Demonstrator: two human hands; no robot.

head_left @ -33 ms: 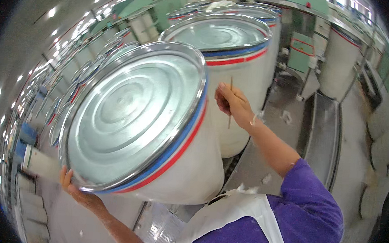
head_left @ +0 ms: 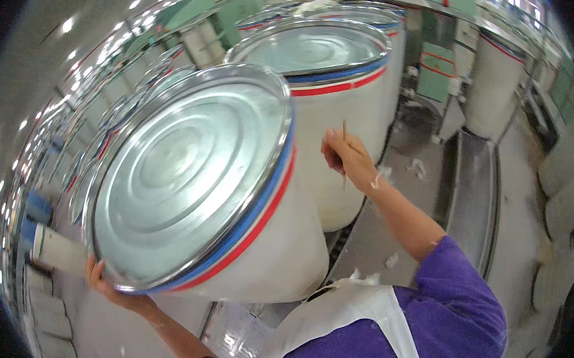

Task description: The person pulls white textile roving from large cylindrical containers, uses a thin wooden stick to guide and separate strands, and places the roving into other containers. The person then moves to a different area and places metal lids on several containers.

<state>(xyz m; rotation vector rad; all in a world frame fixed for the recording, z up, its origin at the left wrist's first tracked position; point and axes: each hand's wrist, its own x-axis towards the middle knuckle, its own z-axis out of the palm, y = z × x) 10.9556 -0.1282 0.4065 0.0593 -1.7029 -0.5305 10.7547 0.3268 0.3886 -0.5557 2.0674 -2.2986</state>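
A large white sliver can [head_left: 275, 251] with a blue and red band leans tilted in front of me. Its top is closed by a round, ridged metal plate [head_left: 188, 165] inside a shiny rim. My left hand [head_left: 119, 295] is closed round the can's lower left rim, fingertips over the edge and the rest partly hidden. To the right of the can, my right hand [head_left: 350, 158] pinches a thin brown stick [head_left: 345, 128] held nearly upright. That hand is in front of a second, upright can [head_left: 324, 128] and seems apart from it.
More cans [head_left: 355, 12] stand behind, and a long row of them runs along the left. A metal channel [head_left: 474, 185] crosses the floor at right, near a green box [head_left: 437, 73]. White fluff [head_left: 418, 167] lies on the floor. Another can [head_left: 496, 84] stands far right.
The leaning can has shifted slightly left and tips a little more toward me, my left hand staying on its rim. The stick in my right hand has changed its slant slightly.
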